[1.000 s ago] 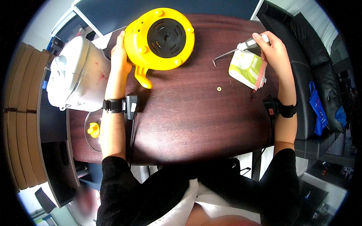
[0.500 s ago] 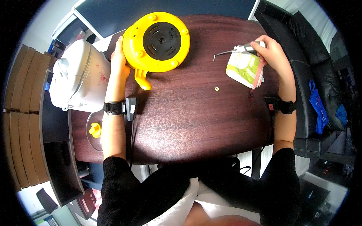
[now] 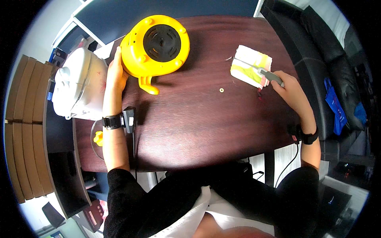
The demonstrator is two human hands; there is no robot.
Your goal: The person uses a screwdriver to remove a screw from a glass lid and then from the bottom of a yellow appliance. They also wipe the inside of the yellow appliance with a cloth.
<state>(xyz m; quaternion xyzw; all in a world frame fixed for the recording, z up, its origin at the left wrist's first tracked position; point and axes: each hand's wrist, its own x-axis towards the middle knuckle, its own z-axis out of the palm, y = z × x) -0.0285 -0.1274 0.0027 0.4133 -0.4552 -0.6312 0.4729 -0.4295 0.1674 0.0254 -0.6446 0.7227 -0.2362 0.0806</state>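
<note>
A yellow electric pot (image 3: 131,67) stands with its black vented underside (image 3: 161,43) showing, its curved handle toward me. My left hand (image 3: 116,75) grips its left side, the fingers partly hidden behind it. On the right, my right hand (image 3: 291,89) closes round the grey handle of a hooked hand tool (image 3: 270,77). Its thin metal shaft reaches left over a folded white and green cloth (image 3: 242,73), and the bent tip sticks out past the cloth's edge. A small pale ring (image 3: 221,90) lies on the table left of the cloth.
Left of my left hand stands a white rice cooker (image 3: 79,87). A glass lid (image 3: 93,148) with a yellow knob (image 3: 98,138) lies by my left forearm on the brown table (image 3: 190,131). A black sofa (image 3: 313,71) borders the right side; stacked cardboard (image 3: 24,158) is far left.
My right hand has moved down and right, and the tool has swung so its handle points toward me. The view has shifted slightly; the pot stays in my left hand.
</note>
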